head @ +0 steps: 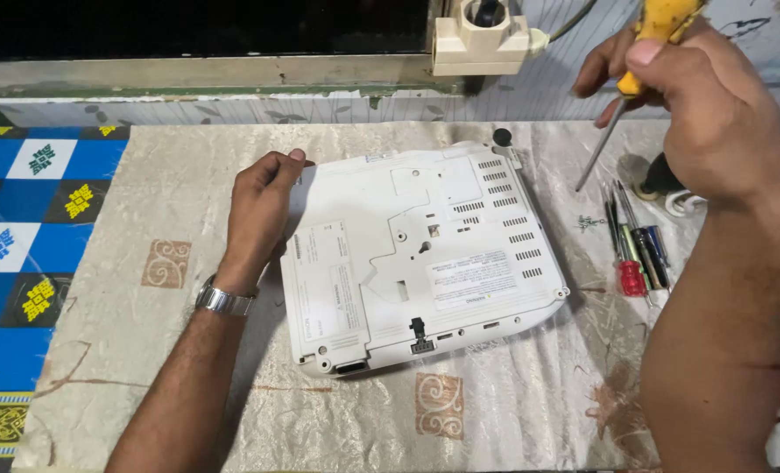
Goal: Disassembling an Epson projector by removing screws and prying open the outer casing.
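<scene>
Now the left hand (pixel 263 206) presses flat on the upturned white projector (pixel 420 254); the right hand (pixel 705 96), raised beside it, grips a yellow screwdriver (pixel 639 61); casing unopened.

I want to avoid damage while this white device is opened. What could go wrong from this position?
1. The right hand holds the yellow screwdriver raised, off the white device; its tip could scratch the casing on the way down.
2. The left hand steadies only one edge, so the device might slide on the smooth cloth.
3. The small loose screws beside the spare screwdrivers could easily get knocked away.
</scene>
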